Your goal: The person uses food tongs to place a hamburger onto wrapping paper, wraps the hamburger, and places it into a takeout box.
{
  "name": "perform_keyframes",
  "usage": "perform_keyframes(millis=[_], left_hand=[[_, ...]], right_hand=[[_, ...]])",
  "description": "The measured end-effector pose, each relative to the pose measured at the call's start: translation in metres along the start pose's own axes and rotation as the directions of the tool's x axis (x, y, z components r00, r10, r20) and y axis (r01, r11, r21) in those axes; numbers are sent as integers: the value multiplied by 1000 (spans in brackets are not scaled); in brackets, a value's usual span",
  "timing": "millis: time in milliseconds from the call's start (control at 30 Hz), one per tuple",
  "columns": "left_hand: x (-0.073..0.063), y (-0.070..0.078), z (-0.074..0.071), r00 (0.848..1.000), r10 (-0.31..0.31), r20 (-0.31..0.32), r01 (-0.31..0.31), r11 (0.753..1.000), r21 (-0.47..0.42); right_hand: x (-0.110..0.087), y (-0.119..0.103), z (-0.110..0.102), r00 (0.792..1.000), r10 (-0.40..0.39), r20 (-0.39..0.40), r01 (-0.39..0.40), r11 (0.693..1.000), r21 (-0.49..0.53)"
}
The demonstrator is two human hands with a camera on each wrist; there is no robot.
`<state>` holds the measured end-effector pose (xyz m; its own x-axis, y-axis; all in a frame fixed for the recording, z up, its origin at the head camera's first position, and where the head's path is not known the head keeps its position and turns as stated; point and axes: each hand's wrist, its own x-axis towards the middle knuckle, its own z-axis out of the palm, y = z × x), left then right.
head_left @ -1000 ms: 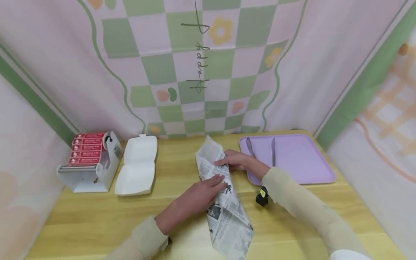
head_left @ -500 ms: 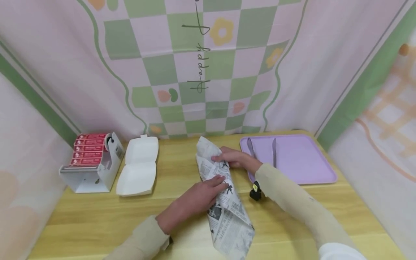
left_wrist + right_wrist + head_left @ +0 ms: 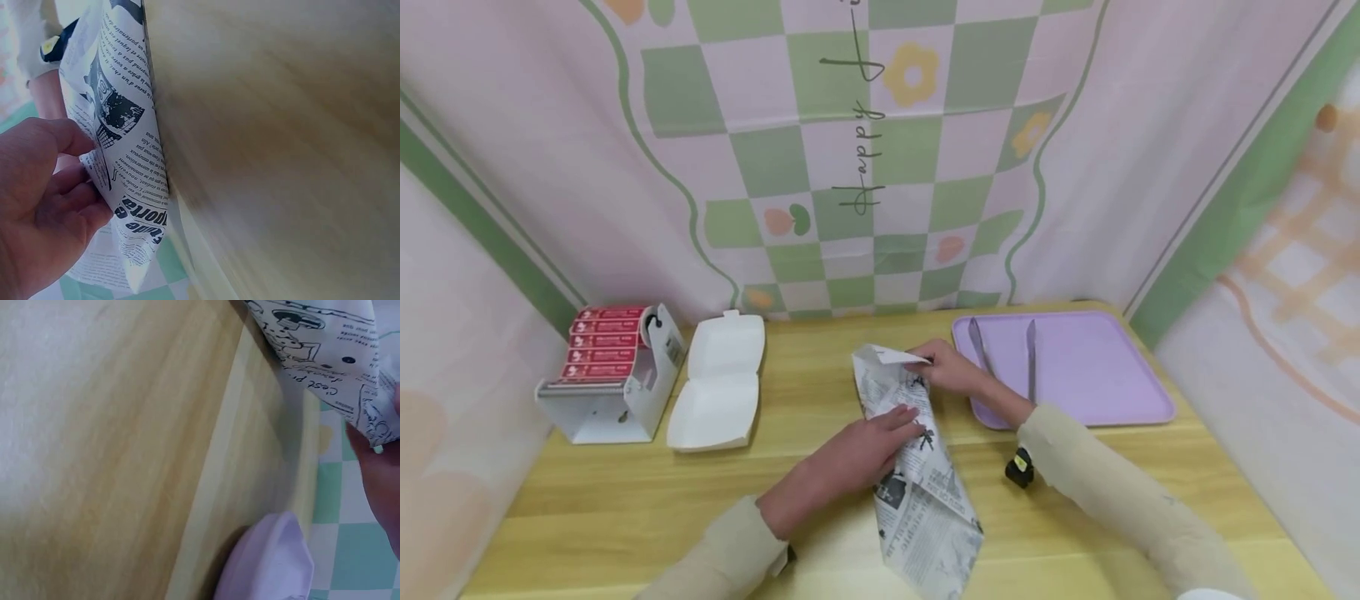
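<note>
A long wrap of newspaper-print paper (image 3: 928, 525) lies lengthwise on the wooden table in the head view. Across its middle rests my left hand (image 3: 853, 457), fingers extended over the print; in the left wrist view the thumb (image 3: 72, 136) touches the paper's side. My right hand (image 3: 953, 367) pinches the far end, where a white flap (image 3: 887, 356) is folded over. The right wrist view shows this printed corner (image 3: 325, 359) raised off the table beside the fingers. What the paper may enclose is hidden.
Behind my right forearm lies a purple tray (image 3: 1097, 367) with metal tongs (image 3: 1032, 358) on it. An open white clamshell box (image 3: 718, 383) stands at left, beside a dispenser (image 3: 647, 392) of red label rolls (image 3: 601, 342). A patterned curtain (image 3: 835, 167) hangs behind the table.
My right hand has folded the paper's far end down toward me, so its pointed tip no longer stands out. The left hand stays in place on the paper.
</note>
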<state>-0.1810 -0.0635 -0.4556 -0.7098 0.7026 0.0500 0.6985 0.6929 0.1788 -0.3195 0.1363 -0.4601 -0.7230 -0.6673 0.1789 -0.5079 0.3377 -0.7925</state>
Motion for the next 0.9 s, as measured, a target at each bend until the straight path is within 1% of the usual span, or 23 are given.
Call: perform_keyframes(millis=[100,133,167,233,267,300,333,400,467,500,533,567,633,667,733,767,833,867,900], left_hand=[[1,-1,1,1000,4,-9,-4,1000,-12],[1,-2,2,1000,8,-19,-8,1000,-18],[1,-3,3,999,14,-32,-15,1000,-22],[2,-5,4,998,27,-51,-29,999,-27],[2,-5,4,998,32,-59,-34,999,-28],[2,-6,4,997,34,-66,-36,999,-25],[3,-6,4,997,33,-68,-34,999,-20],[4,-7,5,997,28,-67,-29,1000,-4],[3,-7,4,997,17,-70,-17,1000,8],[3,-7,4,997,15,-76,-13,1000,16],[2,-8,4,996,12,-86,-10,1000,24],[2,-8,4,995,17,-101,-13,999,43],[0,-7,3,990,25,-140,-14,997,82],[-1,-7,3,985,35,-171,-16,993,113],[-2,-7,2,971,47,-232,-4,983,181],[-2,-7,1,963,44,-266,14,977,214],[-1,-8,-2,946,15,-323,68,968,242],[1,-9,-3,940,-10,-341,97,966,240],[2,-11,-5,938,-37,-345,125,964,236]], right_hand=[[-5,-3,0,999,-48,3,48,999,-18],[-7,-5,0,997,-80,19,80,996,-29],[-8,-6,1,990,-132,40,133,990,-42],[-12,-9,2,965,-249,78,256,962,-99],[-14,-11,4,947,-308,89,318,940,-126],[-15,-11,5,922,-373,101,385,908,-167],[-17,-12,6,891,-439,114,454,864,-216],[-22,-10,9,809,-571,139,581,743,-333],[-26,-7,11,741,-653,158,650,639,-411],[-28,-5,12,713,-681,170,672,593,-445],[-30,-3,13,694,-697,182,685,561,-464],[-32,-2,13,680,-707,192,693,536,-482],[-34,2,14,677,-709,198,693,521,-498],[-35,4,14,677,-707,205,691,515,-507],[-37,7,13,671,-709,217,694,497,-520],[-38,8,13,668,-710,223,696,490,-526],[-40,11,13,669,-707,232,695,484,-532],[-41,13,13,669,-705,236,694,478,-538],[-42,14,13,668,-705,238,693,473,-544]])
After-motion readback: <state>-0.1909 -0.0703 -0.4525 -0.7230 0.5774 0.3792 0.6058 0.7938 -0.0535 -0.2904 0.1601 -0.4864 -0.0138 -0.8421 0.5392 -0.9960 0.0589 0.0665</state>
